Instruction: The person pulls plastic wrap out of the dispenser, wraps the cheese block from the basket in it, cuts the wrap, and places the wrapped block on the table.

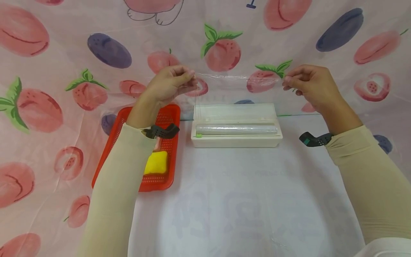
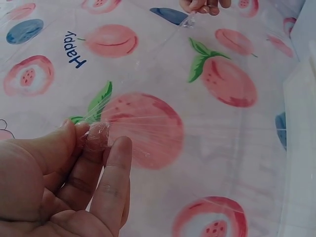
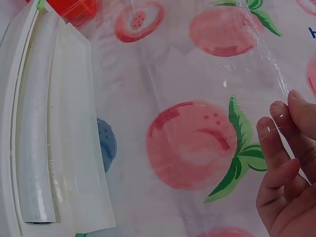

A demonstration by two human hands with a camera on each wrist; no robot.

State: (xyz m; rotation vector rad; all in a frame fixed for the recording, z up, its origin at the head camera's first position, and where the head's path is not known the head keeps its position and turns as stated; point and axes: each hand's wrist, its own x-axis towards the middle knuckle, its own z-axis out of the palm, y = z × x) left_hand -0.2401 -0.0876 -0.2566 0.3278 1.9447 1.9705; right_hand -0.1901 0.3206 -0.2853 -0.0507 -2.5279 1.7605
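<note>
A clear sheet of plastic wrap (image 1: pixel 224 76) is stretched in the air between both hands, above and behind the white dispenser box (image 1: pixel 237 142). My left hand (image 1: pixel 173 82) pinches one corner, which looks bunched between thumb and fingers in the left wrist view. The opposite corner is pinched by my right hand (image 1: pixel 306 82), thumb against fingertips. Inside the box, whose lid (image 1: pixel 234 111) stands raised at the back, lies the roll of plastic wrap (image 1: pixel 236 129). A small green slider (image 1: pixel 199 135) sits at the left of the box's front edge.
Left of the box, a red plastic basket (image 1: pixel 174 150) is partly covered by my left forearm. It holds a yellow item (image 1: pixel 156 162) and something pinkish. Behind rises a fruit-printed cloth (image 1: pixel 224 21). A white surface (image 1: pixel 231 200) lies in front.
</note>
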